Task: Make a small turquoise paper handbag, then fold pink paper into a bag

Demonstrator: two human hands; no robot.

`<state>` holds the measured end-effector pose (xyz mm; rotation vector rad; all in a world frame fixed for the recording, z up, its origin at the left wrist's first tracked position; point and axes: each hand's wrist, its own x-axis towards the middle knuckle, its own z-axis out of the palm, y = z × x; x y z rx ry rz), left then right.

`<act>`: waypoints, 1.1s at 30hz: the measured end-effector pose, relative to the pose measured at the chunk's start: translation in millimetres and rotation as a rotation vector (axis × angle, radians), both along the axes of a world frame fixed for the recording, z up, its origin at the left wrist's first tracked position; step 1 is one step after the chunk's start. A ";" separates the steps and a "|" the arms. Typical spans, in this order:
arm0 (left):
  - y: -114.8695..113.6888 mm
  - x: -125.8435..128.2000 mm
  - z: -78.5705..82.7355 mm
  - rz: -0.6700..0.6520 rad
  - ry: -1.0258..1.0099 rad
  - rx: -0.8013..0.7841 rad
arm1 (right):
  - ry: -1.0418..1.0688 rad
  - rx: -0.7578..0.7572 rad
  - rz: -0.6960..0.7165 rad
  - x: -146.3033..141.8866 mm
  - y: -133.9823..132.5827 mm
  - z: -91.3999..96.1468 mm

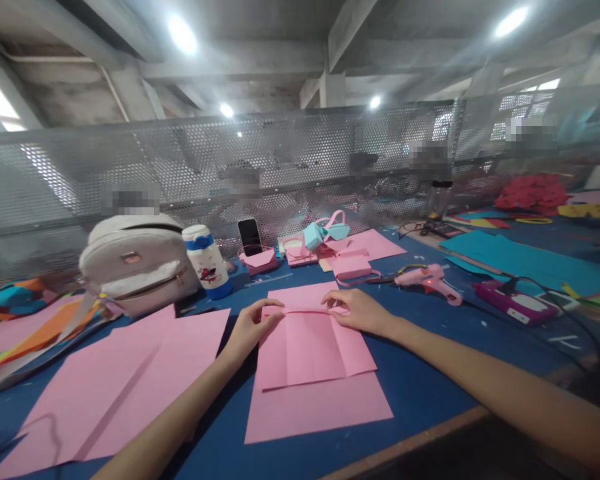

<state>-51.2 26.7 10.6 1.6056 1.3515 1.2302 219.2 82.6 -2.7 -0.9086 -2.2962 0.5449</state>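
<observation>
A folded pink paper sheet (310, 350) lies on another pink sheet (325, 407) on the blue table (425, 380). My left hand (253, 327) pinches the top left of the folded sheet at its upper crease. My right hand (360, 310) lies with its fingers pressed down on the top right of the same crease. Both hands are closed on the paper's top edge.
Large pink sheets (120, 380) lie at the left. Behind stand a grey-white bag (135, 263), a white and blue bottle (207, 260), a phone (250, 235), small paper bags in pink and teal (325, 243), and a pink glue gun (430, 280). Teal paper (520, 260) lies right; a mesh fence (280, 160) backs the table.
</observation>
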 end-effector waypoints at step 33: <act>3.7 -7.0 -17.4 0.071 -0.036 -0.134 | 0.141 -0.201 0.067 -5.9 2.1 -3.8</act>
